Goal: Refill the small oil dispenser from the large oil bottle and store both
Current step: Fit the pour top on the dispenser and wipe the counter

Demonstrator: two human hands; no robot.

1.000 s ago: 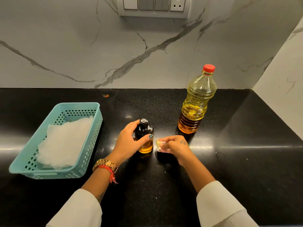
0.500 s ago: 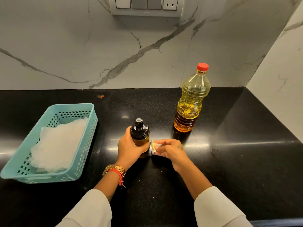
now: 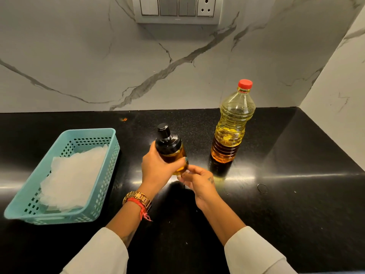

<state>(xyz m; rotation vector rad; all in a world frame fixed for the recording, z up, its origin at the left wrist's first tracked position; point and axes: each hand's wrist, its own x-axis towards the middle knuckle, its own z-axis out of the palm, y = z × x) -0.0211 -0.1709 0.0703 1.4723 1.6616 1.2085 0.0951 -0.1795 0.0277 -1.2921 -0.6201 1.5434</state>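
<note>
Small oil dispenser (image 3: 171, 150): tilted, gripped by left hand (image 3: 158, 168). Right hand (image 3: 199, 181) pinches its base. Large oil bottle (image 3: 232, 125) upright, capped, on countertop (image 3: 296, 194).

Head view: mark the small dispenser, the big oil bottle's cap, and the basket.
small oil dispenser (image 3: 167, 142): head view, on its black top section.
red cap (image 3: 245, 84): head view, top of the large oil bottle.
blue basket (image 3: 113, 153): head view, on its right side wall.
</note>
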